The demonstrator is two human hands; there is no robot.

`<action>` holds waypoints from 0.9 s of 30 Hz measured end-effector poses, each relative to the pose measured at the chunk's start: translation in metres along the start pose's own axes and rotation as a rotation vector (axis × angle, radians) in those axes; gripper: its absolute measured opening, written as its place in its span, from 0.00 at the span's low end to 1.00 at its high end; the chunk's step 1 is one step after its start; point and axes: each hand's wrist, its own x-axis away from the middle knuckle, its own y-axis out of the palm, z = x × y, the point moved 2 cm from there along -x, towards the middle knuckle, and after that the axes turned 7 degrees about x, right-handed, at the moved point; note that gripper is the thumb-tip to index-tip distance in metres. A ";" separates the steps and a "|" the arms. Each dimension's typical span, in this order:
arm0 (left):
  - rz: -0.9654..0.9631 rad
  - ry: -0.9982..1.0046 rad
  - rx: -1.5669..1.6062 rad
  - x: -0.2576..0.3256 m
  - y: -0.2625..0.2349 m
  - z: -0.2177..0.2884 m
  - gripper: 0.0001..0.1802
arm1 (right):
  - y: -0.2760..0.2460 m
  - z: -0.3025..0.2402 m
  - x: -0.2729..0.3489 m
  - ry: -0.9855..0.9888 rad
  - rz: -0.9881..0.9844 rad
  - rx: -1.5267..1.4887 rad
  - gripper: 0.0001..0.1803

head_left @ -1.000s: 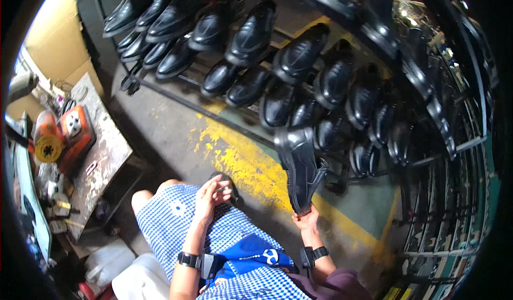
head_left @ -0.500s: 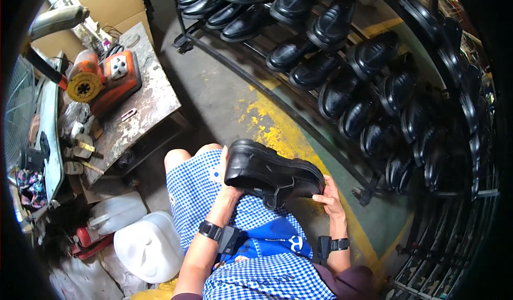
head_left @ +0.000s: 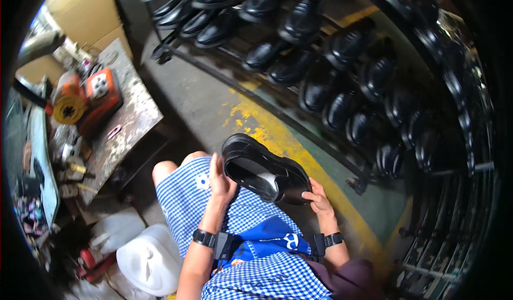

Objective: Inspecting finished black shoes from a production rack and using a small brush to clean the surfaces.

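Observation:
A black leather shoe (head_left: 289,170) is held over my lap, its opening facing up toward me and a pale patch showing inside. Its toe points to the lower right. At the heel, my left hand (head_left: 221,181) cups the shoe, with some fingers upright beside it and others hidden. My right hand (head_left: 319,197) pinches the toe end, thumb on top of the upper. Below the shoe, a blue-and-white checked apron (head_left: 187,192) covers my lap.
Ahead and to the right, a metal rack (head_left: 224,81) carries rows of black shoes (head_left: 288,67). On the left, a worn workbench (head_left: 140,105) bears an orange machine (head_left: 99,99). A white plastic jug (head_left: 149,260) stands near my left side. Yellow paint marks the floor (head_left: 254,119).
The shoe has turned from its side so that its opening now faces me. My left hand has shifted at the heel and its fingers show more. The whole view has swung slightly.

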 end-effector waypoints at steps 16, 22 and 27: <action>-0.044 -0.041 -0.329 -0.001 0.005 -0.007 0.25 | -0.144 0.049 0.076 -0.308 0.866 -0.642 0.15; -0.008 -0.057 -0.384 -0.005 0.003 -0.009 0.23 | -0.197 0.005 0.049 -0.372 0.834 -0.576 0.13; 0.027 -0.049 -0.434 -0.002 0.009 -0.010 0.24 | -0.246 -0.060 0.004 -0.408 0.742 -0.528 0.16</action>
